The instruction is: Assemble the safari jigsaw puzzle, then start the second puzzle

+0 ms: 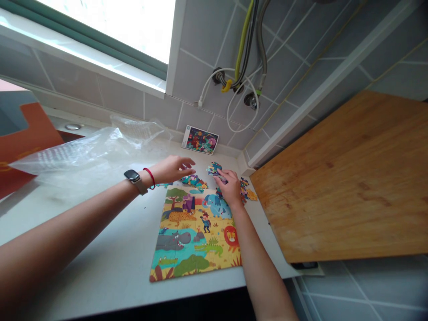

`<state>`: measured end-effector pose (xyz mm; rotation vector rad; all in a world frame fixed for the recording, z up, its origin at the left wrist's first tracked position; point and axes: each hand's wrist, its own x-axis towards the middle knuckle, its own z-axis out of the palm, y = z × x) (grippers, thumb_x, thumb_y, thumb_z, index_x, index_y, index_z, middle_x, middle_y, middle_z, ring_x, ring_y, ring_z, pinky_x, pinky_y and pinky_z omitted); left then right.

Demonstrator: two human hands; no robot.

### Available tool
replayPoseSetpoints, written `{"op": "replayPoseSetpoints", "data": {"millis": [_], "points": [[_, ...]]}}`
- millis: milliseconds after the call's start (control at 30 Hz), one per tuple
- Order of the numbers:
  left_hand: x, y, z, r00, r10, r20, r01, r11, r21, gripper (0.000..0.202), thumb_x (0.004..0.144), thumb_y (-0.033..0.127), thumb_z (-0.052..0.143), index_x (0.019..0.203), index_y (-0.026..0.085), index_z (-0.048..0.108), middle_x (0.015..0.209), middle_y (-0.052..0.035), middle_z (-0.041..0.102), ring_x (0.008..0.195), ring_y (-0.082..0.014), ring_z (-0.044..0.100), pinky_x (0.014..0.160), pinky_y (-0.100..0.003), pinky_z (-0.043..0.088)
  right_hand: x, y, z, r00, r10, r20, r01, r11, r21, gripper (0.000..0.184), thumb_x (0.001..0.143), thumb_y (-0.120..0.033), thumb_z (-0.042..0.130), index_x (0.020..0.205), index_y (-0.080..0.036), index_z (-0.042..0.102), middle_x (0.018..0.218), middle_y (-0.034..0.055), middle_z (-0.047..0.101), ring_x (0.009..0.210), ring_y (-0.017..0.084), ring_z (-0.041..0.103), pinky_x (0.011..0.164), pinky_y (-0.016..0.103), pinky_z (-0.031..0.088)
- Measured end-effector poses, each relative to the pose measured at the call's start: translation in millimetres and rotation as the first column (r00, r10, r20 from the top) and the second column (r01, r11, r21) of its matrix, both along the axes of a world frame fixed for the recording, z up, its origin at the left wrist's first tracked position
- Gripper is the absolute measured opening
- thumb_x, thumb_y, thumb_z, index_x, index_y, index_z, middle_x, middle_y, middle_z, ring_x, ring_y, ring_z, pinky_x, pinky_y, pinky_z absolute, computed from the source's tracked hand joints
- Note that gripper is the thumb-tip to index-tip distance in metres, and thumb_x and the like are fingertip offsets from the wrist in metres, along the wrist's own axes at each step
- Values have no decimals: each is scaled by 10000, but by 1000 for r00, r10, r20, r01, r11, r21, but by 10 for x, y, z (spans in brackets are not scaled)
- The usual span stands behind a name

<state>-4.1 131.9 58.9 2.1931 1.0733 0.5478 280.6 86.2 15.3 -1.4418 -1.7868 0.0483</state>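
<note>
A finished animal jigsaw puzzle [187, 223], with a hippo, elephant and lion, lies on the white counter [110, 267]. Loose puzzle pieces [197, 183] are heaped behind its far edge, and more pieces [249, 191] lie right of it. My left hand [171, 171] reaches over the left heap, fingers stretched and apart, holding nothing visible. Beyond the puzzle's far right corner, my right hand [230, 185] has thumb and fingers pinched on a small purplish puzzle piece [222, 179]. Another cluster of pieces [214, 168] sits just past its fingertips. My right forearm covers the puzzle's right edge.
A picture card [200, 140] leans against the tiled wall. Crumpled clear plastic [100, 147] and an orange box [26, 142] occupy the left side. A wooden board [347, 178] stands at the right. Cables and hoses [247, 53] hang from the wall.
</note>
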Motion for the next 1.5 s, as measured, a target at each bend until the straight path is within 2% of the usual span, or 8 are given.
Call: {"op": "replayPoseSetpoints", "data": {"millis": [167,333,467,633,867,1033,1200,1500], "points": [[91,-28,-148,923,77,377,135,853,-504,626,1028,373,526,1605,200,355,1410,-197,661,1152,-256,734,890,-381,639,-378,-159,-1,967,234,-105,-234,972,9,320,923,-351,747,1232,-281,791,1136,65,722,1093,223,681,1038,358,537],[102,-44,-259,795,148,588,326,714,-620,633,891,193,701,1494,235,515,1376,-156,676,1086,-238,743,891,-385,647,-472,-183,-48,918,307,-250,-329,943,-49,322,919,-357,732,1222,-267,793,1214,78,714,1093,218,695,996,353,569],[158,-71,-249,790,252,558,215,740,-638,532,841,243,807,1342,204,633,1153,-119,748,943,-215,758,739,-322,651,-469,-148,-101,837,303,-456,-383,919,-93,312,897,-435,740,1133,-244,812,1210,92,728,995,208,719,846,328,619],[225,-124,-179,873,218,437,81,819,-569,472,811,301,860,1232,201,673,997,-82,769,828,-203,764,591,-250,607,-484,-83,-152,731,184,-658,-359,923,-141,367,769,-493,848,969,-198,756,905,58,761,792,192,719,742,315,615],[206,-95,-117,904,277,326,-44,818,-574,425,882,410,794,1224,166,722,908,-56,752,664,-130,710,542,-227,609,-481,-55,-163,504,95,-858,-421,895,-148,559,696,-448,907,1156,-217,687,847,10,774,759,189,757,765,332,645],[159,-103,-50,906,252,339,3,798,-603,395,899,396,775,1228,180,742,905,-35,726,626,-84,648,599,-256,648,-463,-29,-188,469,19,-883,-379,908,-181,547,657,-437,939,1099,-196,726,835,22,785,696,185,755,710,327,658],[174,-136,-73,920,178,349,66,807,-587,677,765,468,886,1357,209,683,1086,-89,780,770,-149,718,614,-266,648,-496,-43,-173,394,-22,-919,-449,868,-214,473,636,-345,970,1006,-188,721,884,25,776,656,168,756,672,317,673],[248,-116,-191,912,282,298,-122,880,-460,563,620,587,903,928,142,748,841,-82,779,648,-166,705,447,-220,561,-486,-103,-76,417,-53,-908,-520,805,-285,383,624,-341,976,862,-170,729,837,22,750,723,152,737,630,250,648]]}}
